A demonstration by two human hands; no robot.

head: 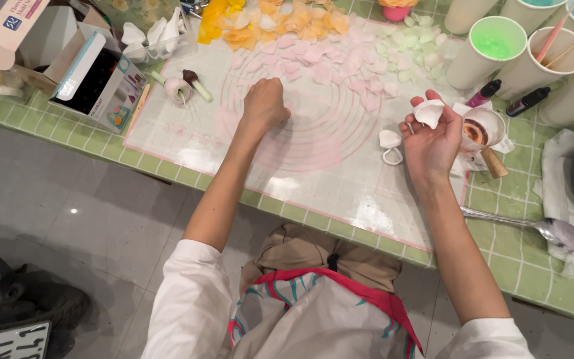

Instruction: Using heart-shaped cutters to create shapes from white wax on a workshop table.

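Observation:
My left hand rests as a closed fist on the translucent pink-edged silicone mat, with nothing visible in it. My right hand is raised palm up at the mat's right side and holds a thin white curved petal piece at the fingertips. Just left of that hand, another white petal piece and a small teardrop cutter lie on the mat. Orange petals, pink petals and pale green petals are spread along the mat's far edge.
Tall white cups stand at the far right, one with green liquid, others with sticks. A small ladle-like bowl with a wooden handle, two small dark bottles, a metal spoon and open cardboard boxes sit on the green-tiled counter.

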